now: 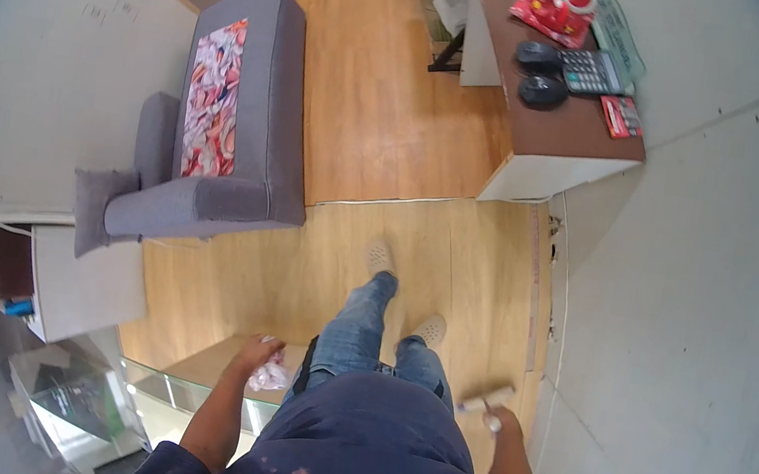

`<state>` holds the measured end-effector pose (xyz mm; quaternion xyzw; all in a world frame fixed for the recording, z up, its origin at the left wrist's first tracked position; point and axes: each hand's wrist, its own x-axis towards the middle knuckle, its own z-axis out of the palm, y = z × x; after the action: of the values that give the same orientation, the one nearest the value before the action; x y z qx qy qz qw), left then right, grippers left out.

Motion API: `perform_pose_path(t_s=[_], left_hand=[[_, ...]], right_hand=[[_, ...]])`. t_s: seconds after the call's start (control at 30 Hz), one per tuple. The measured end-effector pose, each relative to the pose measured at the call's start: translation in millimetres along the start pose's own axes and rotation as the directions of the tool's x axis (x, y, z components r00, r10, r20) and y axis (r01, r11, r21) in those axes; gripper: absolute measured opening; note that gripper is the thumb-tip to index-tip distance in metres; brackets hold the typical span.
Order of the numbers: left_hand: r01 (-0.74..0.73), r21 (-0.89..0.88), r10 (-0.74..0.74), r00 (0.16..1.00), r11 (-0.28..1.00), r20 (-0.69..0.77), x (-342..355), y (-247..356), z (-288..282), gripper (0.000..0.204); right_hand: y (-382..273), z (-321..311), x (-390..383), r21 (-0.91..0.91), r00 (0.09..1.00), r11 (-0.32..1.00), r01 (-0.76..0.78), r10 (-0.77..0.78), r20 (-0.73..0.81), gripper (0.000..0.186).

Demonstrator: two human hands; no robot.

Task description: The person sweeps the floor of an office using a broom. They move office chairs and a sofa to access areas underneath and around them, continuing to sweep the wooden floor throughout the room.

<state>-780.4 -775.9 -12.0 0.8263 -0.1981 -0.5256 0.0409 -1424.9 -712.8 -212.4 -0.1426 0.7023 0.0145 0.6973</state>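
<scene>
My left hand (253,355) is closed on a crumpled pink-and-white cloth or thin bag (271,376), which hangs beside my left thigh; its exact kind is unclear. On the other side, my right hand (503,421) grips a small white tool with a long pale head (487,399), possibly a lint roller. It is held out from my right hip, above the wood floor. Both arms hang low at my sides, and neither hand touches the furniture.
A grey sofa (266,105) with a pink patterned cloth (214,96) stands ahead left. Ahead right is a brown-topped desk (574,141) carrying a calculator (589,72) and black mice (542,92). A glass-edged counter (172,375) lies at left; a pale wall (695,293) runs along my right.
</scene>
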Motion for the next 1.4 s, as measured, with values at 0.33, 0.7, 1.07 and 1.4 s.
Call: perform_pose_path(t_s=[0.33, 0.7, 1.07, 1.4], left_hand=[[0.166, -0.242, -0.162, 0.986, 0.956, 0.039, 35, -66, -13, 0.033], [0.108, -0.563, -0.168, 0.984, 0.82, -0.056, 98, 9, -171, 0.022], [0.167, -0.699, -0.185, 0.981, 0.696, 0.049, 133, 35, -167, 0.021], [0.282, -0.724, -0.42, 0.908, 0.629, -0.011, 81, 40, -160, 0.019]], right_hand=[[-429, 193, 52, 0.258, 0.767, 0.863, 0.435, -0.505, 0.397, 0.016], [-646, 314, 11, -0.06, 0.852, 0.856, 0.514, -0.501, 0.154, 0.012], [-646, 145, 65, -0.783, 0.753, 0.555, 0.28, -0.633, -0.179, 0.026], [-720, 260, 171, -0.679, 0.896, 0.719, 0.149, -0.388, -0.215, 0.012]])
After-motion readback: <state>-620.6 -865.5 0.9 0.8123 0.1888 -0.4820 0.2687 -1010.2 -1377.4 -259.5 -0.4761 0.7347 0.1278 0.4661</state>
